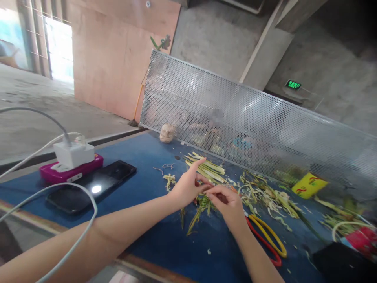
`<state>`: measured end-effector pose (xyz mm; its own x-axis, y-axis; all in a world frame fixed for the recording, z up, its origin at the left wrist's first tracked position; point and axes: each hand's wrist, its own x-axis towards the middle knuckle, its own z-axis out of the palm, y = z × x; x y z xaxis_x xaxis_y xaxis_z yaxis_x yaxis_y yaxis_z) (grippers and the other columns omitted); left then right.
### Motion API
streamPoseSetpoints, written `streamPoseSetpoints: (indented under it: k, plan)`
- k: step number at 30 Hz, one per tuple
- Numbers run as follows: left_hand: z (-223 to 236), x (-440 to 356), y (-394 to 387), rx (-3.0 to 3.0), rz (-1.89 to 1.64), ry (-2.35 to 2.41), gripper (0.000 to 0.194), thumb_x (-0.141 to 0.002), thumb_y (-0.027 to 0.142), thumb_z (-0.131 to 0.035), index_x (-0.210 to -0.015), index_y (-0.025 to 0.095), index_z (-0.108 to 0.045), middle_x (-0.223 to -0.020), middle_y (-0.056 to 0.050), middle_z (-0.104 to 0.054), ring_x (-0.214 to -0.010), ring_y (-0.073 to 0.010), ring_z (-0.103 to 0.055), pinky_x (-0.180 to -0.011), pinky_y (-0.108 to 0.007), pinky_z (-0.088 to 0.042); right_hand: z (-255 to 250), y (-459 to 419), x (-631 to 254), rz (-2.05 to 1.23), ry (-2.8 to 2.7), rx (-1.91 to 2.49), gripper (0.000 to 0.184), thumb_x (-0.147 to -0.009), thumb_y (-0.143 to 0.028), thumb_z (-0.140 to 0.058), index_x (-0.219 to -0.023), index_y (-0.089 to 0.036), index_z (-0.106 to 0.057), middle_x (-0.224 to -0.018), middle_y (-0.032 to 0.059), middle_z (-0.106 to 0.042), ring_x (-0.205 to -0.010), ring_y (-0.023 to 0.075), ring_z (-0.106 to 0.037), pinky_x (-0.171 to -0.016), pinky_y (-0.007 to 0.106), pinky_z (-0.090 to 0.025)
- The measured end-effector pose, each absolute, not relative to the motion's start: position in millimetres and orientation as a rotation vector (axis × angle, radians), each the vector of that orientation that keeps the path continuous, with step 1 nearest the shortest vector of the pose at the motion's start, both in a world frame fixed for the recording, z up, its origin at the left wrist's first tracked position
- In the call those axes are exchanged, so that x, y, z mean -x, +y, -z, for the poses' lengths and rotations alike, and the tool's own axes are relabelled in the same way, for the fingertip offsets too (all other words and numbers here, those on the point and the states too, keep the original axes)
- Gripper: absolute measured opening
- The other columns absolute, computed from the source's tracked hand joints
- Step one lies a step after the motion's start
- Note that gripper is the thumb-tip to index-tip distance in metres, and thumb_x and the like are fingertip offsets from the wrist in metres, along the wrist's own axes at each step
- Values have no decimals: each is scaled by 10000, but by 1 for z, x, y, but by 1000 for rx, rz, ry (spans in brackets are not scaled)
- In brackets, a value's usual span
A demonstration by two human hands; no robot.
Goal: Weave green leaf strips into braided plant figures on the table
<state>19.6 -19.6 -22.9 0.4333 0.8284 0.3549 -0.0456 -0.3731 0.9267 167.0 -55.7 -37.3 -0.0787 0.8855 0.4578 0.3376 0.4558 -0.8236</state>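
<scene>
A green woven leaf piece (203,202) with loose strip ends hangs below my fingers, over the blue table. My left hand (187,188) is closed on its upper part, with one digit sticking up and away. Meeting it there, my right hand (228,202) pinches at the same spot; the fingertips hide what exactly lies between them. Just behind my hands lies a row of pale yellow-green leaf strips (210,167). A tool with red and yellow handles (269,236) rests beside my right wrist, its front end partly hidden.
At left, a black phone (108,182) lies by a purple power strip (88,167) with a white charger (73,154) and cables looping over my left forearm. Leaf scraps (271,196), a yellow packet (309,185) and a perforated metal screen (235,114) line the back and right.
</scene>
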Motion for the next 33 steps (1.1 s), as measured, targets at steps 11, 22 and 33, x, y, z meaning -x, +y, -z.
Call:
streamPoseSetpoints:
  k: [11,22,33]
  plan:
    - [23,-22,-21,-1610,-1155,654,830,-660,143,-629,-1335,228,-154,-718,-18,-632,-593,-154,-599,-381,-168,-394,35,-59,-170,-613,-1597,1081,134,-644,-273,-660,-580,-181,-586,-583,-1,-568,-575,131,-502,-545,247,-410]
    - [21,-20,-15,-1720,-1276,786,711,-673,167,-628,-1287,178,-272,-724,-12,-667,-573,-117,-567,-551,-229,-431,37,-51,-174,-845,-1437,1117,240,-708,-406,-611,-703,-166,-621,-500,-34,-414,-474,96,-353,-446,226,-291]
    - [18,-18,-15,-1772,-1237,716,706,-709,162,-590,-1317,198,-235,-768,-28,-668,-515,-98,-547,-519,-227,-461,44,-42,-176,-944,-1212,1061,228,-685,-401,-641,-729,-179,-615,-507,-44,-453,-463,97,-399,-464,234,-323]
